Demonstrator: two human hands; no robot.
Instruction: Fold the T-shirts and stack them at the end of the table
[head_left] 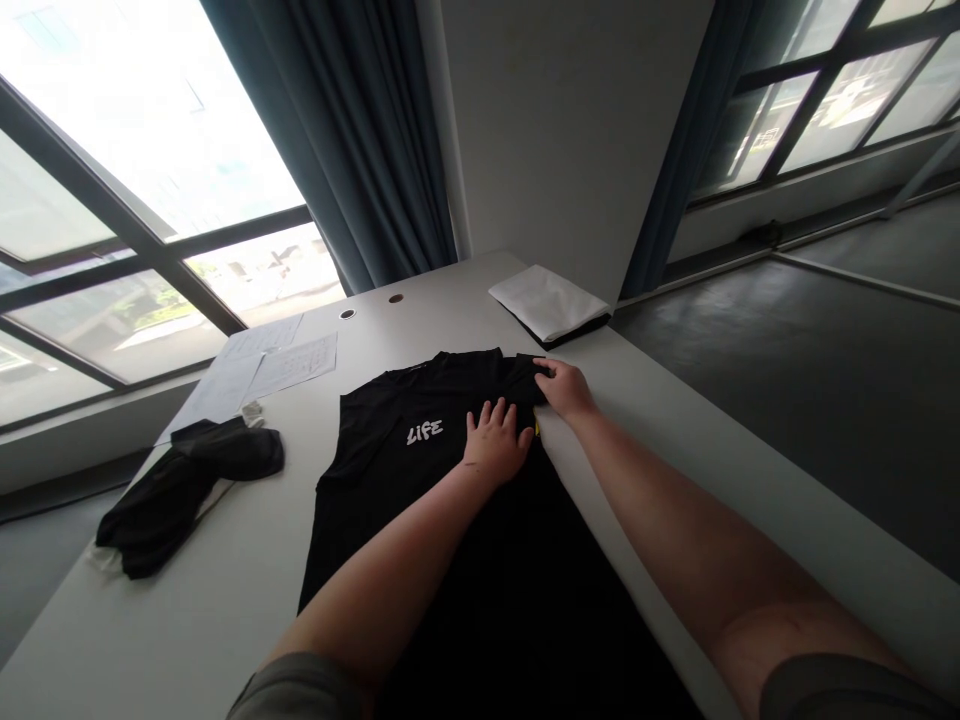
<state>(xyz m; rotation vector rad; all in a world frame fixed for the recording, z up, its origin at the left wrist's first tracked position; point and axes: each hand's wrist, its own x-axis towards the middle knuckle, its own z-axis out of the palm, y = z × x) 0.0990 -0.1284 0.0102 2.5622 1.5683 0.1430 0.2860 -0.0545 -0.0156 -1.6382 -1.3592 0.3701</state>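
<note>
- Black shirt (390,480) is laid out on the light table (247,640), under and around both hands, running from just beyond the grip back toward the wearer.
- Left hand (496,443): open, palm down, fingers spread on the shirt's upper part. Fabric under the palm is hidden.
- Right hand (566,388): just beyond and right of the left, fingers bent at the sleeve-side edge. Contact is partly covered by the hand itself; can't tell if it is pinching cloth or only resting on it.
- Yellow bit (537,422) shows between the hands at the shirt edge. Too small to identify.
- White lettering (424,432) sits left of the left hand, stylized, hard to read.
- Shirt's lower end: cut off by the bottom of the view, partly behind the left forearm. Dark fabric there, folds hard to make out.
- Folded white item (551,302) is beyond the right hand, near the table edge, with a black layer showing beneath. Material unclear.
- Dark bundle (187,490) with pale parts lies well left of both hands, apart from the shirt. Crumpled, shape unclear.
- Papers (292,368) lie left of and beyond the grip; markings too faint to read.
- Both upper arms run out of view past the grey sleeves.
</note>
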